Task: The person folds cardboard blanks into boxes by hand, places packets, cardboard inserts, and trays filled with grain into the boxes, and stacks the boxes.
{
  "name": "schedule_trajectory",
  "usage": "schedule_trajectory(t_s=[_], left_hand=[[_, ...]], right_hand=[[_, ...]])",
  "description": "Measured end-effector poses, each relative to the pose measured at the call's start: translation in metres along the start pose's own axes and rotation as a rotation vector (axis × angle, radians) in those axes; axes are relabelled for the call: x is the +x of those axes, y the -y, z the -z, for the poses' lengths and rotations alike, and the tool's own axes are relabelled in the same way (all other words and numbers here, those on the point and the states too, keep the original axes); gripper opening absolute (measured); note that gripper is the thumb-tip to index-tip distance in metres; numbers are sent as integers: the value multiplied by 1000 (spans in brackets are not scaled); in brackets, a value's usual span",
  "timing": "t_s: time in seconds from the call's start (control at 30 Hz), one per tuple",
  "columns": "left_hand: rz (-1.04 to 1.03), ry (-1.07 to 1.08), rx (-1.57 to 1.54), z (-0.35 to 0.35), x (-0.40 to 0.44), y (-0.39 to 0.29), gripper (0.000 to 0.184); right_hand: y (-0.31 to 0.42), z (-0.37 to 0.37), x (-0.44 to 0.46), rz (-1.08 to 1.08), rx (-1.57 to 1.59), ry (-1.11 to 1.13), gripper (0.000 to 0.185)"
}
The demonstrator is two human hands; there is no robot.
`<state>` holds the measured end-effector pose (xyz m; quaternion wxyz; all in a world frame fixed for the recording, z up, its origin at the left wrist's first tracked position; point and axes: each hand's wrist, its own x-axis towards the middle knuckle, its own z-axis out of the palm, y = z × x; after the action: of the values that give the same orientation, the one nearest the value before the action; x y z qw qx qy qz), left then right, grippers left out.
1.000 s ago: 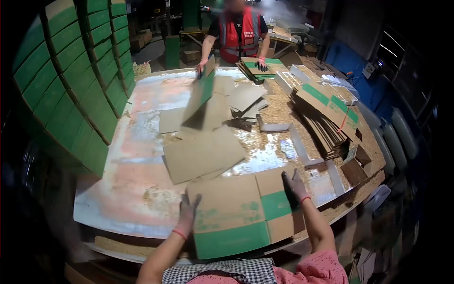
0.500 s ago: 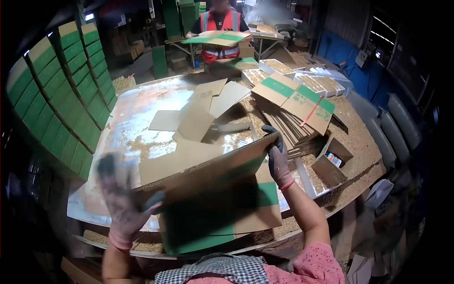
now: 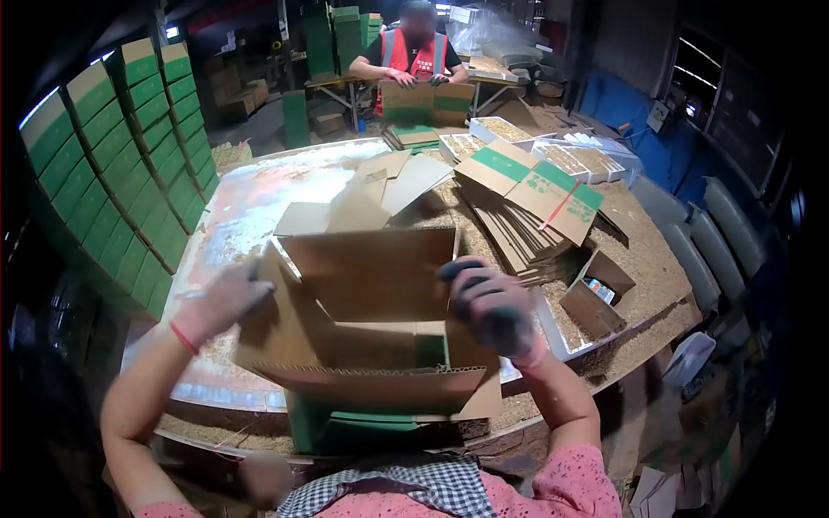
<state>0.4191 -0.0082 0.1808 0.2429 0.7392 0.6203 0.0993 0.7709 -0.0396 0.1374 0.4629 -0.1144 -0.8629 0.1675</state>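
Observation:
A cardboard box [image 3: 371, 259] stands opened out in front of me, brown inside, its top open toward me. My left hand [image 3: 226, 298], in a pale glove with dark fingertips, is closed at the upper edge of its left wall. At the right wall, my right hand [image 3: 494, 309] has its gloved fingers curled over the edge, slightly blurred by motion. Beneath the box lie flat green-and-brown cardboard pieces [image 3: 354, 432], partly hidden by it.
A stack of flattened cartons [image 3: 527, 194] and a small open box [image 3: 596, 293] lie to the right. Green cartons [image 3: 112, 173] are piled high at left. White trays [image 3: 579, 155] stand at the back. Across the table [image 3: 242, 207], a person [image 3: 414, 60] holds a cardboard piece [image 3: 423, 104].
The folded carton between my hands has opened into a box shape. My left hand has moved onto its left wall. The person opposite has tilted their cardboard upright.

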Motion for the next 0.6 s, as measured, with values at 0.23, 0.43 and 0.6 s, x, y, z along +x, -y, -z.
schedule_trajectory(t_s=[0.23, 0.43, 0.6], left_hand=[[-1572, -116, 187, -111, -9, -95, 49], [-1371, 464, 34, -154, 3, -83, 48], [-909, 403, 713, -84, -32, -108, 86]], right_hand=[[-64, -55, 20, 1, -809, 281, 29], [-103, -19, 35, -621, -922, 185, 72], [-67, -73, -46, -975, -377, 180, 72]])
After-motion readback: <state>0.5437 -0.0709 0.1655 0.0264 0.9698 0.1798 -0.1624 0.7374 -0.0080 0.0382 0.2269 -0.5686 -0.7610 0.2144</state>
